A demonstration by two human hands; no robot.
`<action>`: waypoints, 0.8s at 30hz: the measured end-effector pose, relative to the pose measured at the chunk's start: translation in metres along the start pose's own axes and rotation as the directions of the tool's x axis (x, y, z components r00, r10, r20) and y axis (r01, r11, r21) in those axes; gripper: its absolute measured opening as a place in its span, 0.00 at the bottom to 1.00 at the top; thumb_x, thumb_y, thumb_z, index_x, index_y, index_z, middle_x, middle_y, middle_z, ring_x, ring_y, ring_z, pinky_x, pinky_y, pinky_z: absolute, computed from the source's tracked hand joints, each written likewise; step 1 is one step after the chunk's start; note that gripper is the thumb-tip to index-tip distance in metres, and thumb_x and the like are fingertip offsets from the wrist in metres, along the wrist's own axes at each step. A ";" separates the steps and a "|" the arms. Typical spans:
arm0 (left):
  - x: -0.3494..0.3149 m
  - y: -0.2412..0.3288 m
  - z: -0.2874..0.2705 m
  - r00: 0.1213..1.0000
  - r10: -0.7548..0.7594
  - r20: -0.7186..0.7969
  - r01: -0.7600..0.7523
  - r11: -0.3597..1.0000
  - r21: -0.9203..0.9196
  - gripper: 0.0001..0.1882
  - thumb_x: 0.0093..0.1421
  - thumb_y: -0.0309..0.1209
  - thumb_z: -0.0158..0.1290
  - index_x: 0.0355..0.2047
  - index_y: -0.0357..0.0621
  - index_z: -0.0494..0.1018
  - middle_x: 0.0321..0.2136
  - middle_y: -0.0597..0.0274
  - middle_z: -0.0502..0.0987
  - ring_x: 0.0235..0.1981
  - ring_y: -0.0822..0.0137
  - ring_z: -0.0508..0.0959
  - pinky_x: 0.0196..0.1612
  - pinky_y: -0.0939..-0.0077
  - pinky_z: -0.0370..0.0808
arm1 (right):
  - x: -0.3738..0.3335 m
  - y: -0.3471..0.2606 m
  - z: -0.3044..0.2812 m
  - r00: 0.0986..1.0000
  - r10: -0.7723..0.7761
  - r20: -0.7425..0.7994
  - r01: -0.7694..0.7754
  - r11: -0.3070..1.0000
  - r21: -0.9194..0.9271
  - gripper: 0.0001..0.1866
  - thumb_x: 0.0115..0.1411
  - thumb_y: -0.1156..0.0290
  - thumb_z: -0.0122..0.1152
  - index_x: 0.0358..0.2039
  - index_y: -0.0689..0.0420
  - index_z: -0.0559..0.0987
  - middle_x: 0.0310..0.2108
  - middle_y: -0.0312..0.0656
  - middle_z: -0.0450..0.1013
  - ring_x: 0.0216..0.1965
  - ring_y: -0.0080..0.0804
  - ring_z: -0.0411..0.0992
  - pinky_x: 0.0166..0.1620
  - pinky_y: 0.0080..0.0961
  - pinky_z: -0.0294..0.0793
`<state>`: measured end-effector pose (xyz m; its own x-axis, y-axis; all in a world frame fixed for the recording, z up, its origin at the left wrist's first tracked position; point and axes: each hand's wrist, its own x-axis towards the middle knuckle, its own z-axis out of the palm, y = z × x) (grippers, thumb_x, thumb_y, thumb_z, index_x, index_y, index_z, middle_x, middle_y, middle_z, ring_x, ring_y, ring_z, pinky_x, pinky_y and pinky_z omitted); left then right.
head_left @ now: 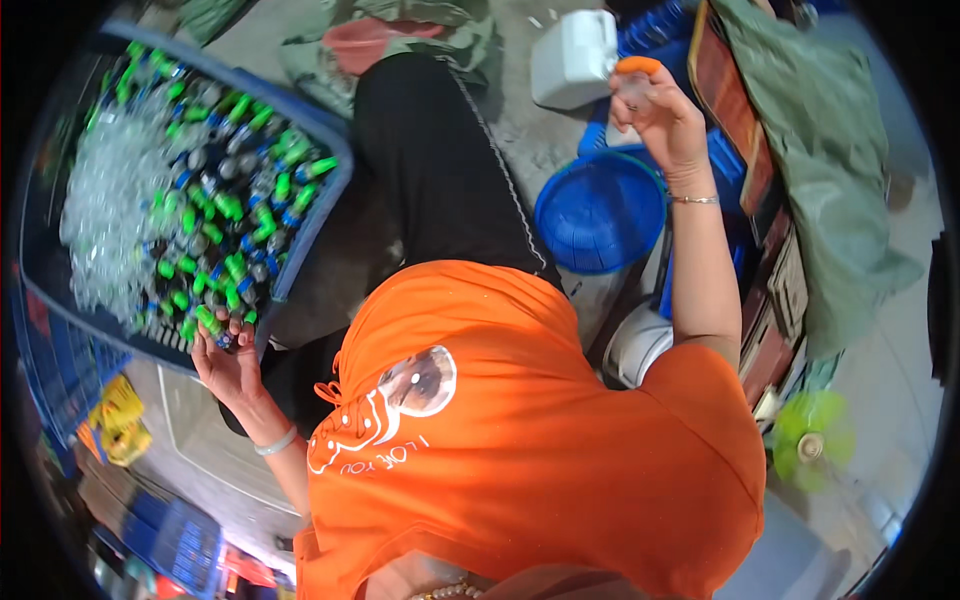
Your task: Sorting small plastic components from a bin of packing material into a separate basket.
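Observation:
My left hand [230,368] is at the near edge of a blue plastic crate [325,195]. Its fingers are closed around a small plastic part [209,321] with a bright green end and a darker end. Many similar green, blue and dark parts [228,207] fill the crate's right side. A heap of clear plastic pieces [115,200] lies on its left side. Raised at the right, my right hand [668,125] has an orange cover [637,65] on one fingertip. Its fingers are curled around a small clear piece [634,90], whose exact kind I cannot make out.
A blue round basket [600,212] stands below my right hand, with a white plastic jug [574,60] beyond it. Green sheeting [830,170] drapes over boards at right. Nearby are a white bucket [640,345], a green-bladed fan [811,440] and a yellow bag [120,420].

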<state>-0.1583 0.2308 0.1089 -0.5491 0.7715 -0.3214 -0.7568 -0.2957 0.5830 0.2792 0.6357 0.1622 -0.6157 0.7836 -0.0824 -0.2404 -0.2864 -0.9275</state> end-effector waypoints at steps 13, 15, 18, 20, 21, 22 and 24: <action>0.028 -0.045 0.079 0.990 -0.076 0.120 0.018 0.908 0.419 0.11 0.63 0.37 0.50 0.31 0.45 0.63 0.27 0.62 0.65 0.23 0.68 0.67 0.26 0.77 0.65 | -0.051 0.166 -0.120 0.970 -0.243 -0.016 -0.086 -0.280 -0.956 0.14 0.56 0.71 0.54 0.43 0.56 0.75 0.30 0.41 0.76 0.31 0.34 0.75 0.31 0.30 0.75; 0.015 -0.044 0.075 0.995 -0.019 0.096 -0.028 0.883 0.469 0.13 0.64 0.38 0.50 0.28 0.46 0.61 0.23 0.62 0.65 0.21 0.69 0.68 0.24 0.78 0.65 | -0.031 0.190 -0.130 0.988 -0.099 -0.115 -0.149 -0.493 -0.857 0.12 0.55 0.72 0.51 0.38 0.55 0.79 0.30 0.43 0.78 0.34 0.40 0.77 0.32 0.35 0.78; 0.010 -0.045 0.067 0.999 0.039 -0.012 -0.026 0.847 0.530 0.13 0.64 0.38 0.49 0.28 0.46 0.62 0.21 0.63 0.65 0.19 0.69 0.69 0.23 0.79 0.65 | -0.036 0.229 -0.189 0.934 0.236 -0.267 -0.021 -0.712 -0.702 0.11 0.55 0.69 0.51 0.28 0.49 0.84 0.31 0.38 0.79 0.30 0.36 0.78 0.28 0.35 0.77; 0.002 -0.040 0.058 0.989 0.095 -0.114 -0.006 0.796 0.605 0.14 0.64 0.39 0.49 0.27 0.45 0.63 0.19 0.65 0.65 0.18 0.70 0.69 0.21 0.80 0.65 | -0.042 0.226 -0.185 0.899 0.388 -0.205 0.153 -0.714 -0.683 0.10 0.53 0.69 0.53 0.21 0.49 0.83 0.26 0.40 0.79 0.31 0.36 0.78 0.30 0.33 0.76; -0.005 -0.038 0.055 0.978 0.123 -0.168 0.014 0.766 0.642 0.14 0.64 0.40 0.49 0.27 0.45 0.64 0.18 0.65 0.66 0.17 0.71 0.70 0.21 0.81 0.65 | -0.041 0.224 -0.175 0.874 0.445 -0.196 0.190 -0.684 -0.704 0.09 0.52 0.69 0.54 0.22 0.49 0.83 0.27 0.41 0.79 0.31 0.36 0.78 0.30 0.34 0.76; -0.008 -0.039 0.054 0.967 0.132 -0.218 0.038 0.772 0.635 0.15 0.65 0.40 0.48 0.27 0.44 0.66 0.18 0.65 0.66 0.17 0.71 0.69 0.20 0.81 0.64 | -0.042 0.217 -0.165 0.867 0.482 -0.129 0.247 -0.639 -0.729 0.09 0.51 0.66 0.55 0.24 0.52 0.83 0.28 0.43 0.79 0.31 0.39 0.78 0.33 0.35 0.77; -0.022 -0.037 0.050 0.948 0.149 -0.282 0.063 0.779 0.624 0.14 0.64 0.40 0.49 0.29 0.42 0.70 0.18 0.67 0.67 0.17 0.73 0.69 0.20 0.82 0.64 | -0.028 0.183 -0.115 0.796 0.543 -0.266 0.128 -0.581 -0.804 0.12 0.49 0.65 0.56 0.27 0.58 0.82 0.33 0.53 0.78 0.38 0.49 0.77 0.43 0.43 0.76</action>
<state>-0.1007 0.2526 0.1315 -0.7334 0.5284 -0.4277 -0.4026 0.1693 0.8996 0.3389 0.6253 -0.0472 -0.4212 0.6151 -0.6666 0.6644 0.7095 0.2349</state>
